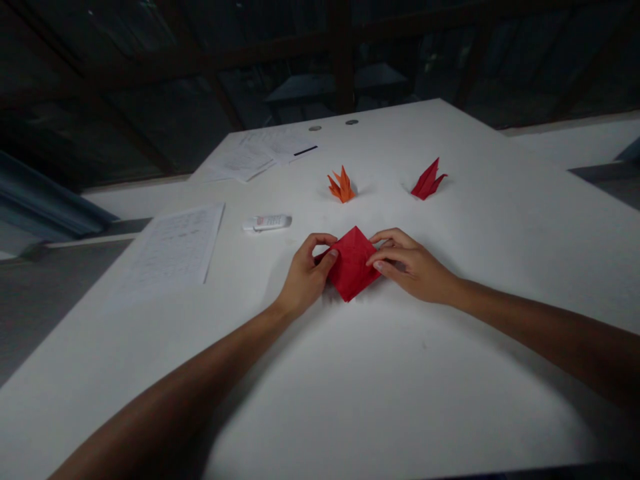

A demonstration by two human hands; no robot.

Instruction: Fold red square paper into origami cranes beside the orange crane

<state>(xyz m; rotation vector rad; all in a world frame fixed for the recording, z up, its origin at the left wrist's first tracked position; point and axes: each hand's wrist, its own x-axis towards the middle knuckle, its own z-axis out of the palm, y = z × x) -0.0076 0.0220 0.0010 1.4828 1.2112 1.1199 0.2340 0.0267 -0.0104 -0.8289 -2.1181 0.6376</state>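
A folded square of red paper [353, 261] sits between my hands, turned so one corner points away from me and one toward me. My left hand [311, 270] pinches its left corner, thumb on top and fingers behind. At the right corner, my right hand [403, 263] grips the paper between thumb and fingers. Farther back on the table stands an orange folded paper crane [343, 187]. To its right is a red folded paper crane [428, 181]. The undersides of the red paper and some fingertips are hidden.
On the white table [380, 387], a white glue stick or tube [267, 223] lies left of the orange crane. A printed sheet [173, 247] lies at the left edge. Several more papers [250, 159] and a dark pen-like strip [305, 151] are at the back left, before dark windows [280, 60].
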